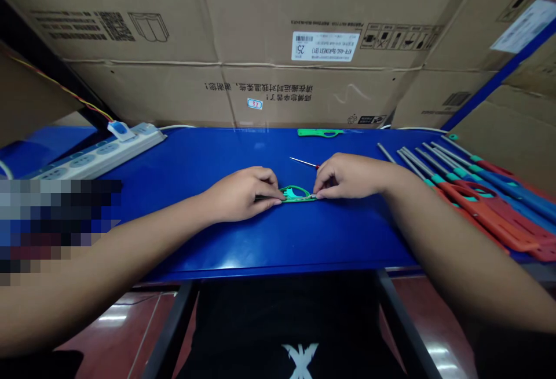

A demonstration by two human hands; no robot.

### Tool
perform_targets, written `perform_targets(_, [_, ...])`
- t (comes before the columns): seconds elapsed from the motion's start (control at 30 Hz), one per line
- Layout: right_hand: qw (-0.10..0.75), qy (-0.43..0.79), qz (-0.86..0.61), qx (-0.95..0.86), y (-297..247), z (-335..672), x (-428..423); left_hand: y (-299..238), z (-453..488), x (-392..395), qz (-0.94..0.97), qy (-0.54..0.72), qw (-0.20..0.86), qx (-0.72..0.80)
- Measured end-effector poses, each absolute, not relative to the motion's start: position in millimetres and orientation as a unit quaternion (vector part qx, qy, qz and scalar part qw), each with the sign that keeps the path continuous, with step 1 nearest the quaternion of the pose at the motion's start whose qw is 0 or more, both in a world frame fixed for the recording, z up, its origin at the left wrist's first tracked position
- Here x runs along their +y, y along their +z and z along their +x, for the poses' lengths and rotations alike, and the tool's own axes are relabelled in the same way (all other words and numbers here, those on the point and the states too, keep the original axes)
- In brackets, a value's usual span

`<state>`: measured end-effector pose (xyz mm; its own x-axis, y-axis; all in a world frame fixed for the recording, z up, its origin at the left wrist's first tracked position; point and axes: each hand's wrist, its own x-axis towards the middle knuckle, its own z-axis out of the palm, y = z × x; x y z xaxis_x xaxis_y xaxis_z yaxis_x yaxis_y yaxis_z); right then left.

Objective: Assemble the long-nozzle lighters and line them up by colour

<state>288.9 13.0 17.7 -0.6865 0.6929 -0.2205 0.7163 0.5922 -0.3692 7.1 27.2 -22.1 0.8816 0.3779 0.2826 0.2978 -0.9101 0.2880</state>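
Observation:
An open green lighter casing (299, 199) lies low over the blue table, with a teal trigger piece (294, 193) inside it. My left hand (249, 196) is closed, thumb and fingers pinching the casing's left end. At the right end my right hand (347, 176) is closed too, its fingertips pressed together on the casing beside a thin wire or small part, too small to name. Just behind my right hand lies a thin screwdriver (304, 162), its red handle partly hidden by the fingers. Farther back rests another green lighter casing half (319, 132).
Several long-nosed lighters (490, 199) in red and blue lie in a pile on the right. A white power strip (102, 150) with a plug stands at the back left. A large cardboard sheet (256, 31) walls off the back of the blue table (278, 246).

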Motion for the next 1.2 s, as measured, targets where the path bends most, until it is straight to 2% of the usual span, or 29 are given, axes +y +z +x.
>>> perform_targets(0.3, [0.05, -0.192, 0.395, 0.897, 19, 288, 11, -22, 6, 28, 0.962, 0.16, 0.123, 0.182])
perform_targets(0.67, [0.035, -0.148, 0.424, 0.893, 18, 279, 7, -22, 7, 28, 0.959, 0.164, 0.135, 0.189])
perform_targets(0.9, [0.038, -0.17, 0.463, 0.869, 16, 277, 8, -22, 8, 28, 0.959, 0.158, 0.137, 0.193])
perform_targets(1.03, [0.034, -0.204, 0.419, 0.884, 20, 285, 11, -23, 8, 27, 0.957, 0.163, 0.143, 0.191])
perform_targets(1.13, [-0.023, -0.186, 0.423, 0.886, 21, 304, 27, -24, 7, 27, 0.958, 0.165, 0.142, 0.189])
perform_targets(1.2, [-0.105, -0.057, 0.551, 0.826, 16, 319, 45, -24, 7, 27, 0.958, 0.165, 0.14, 0.188])
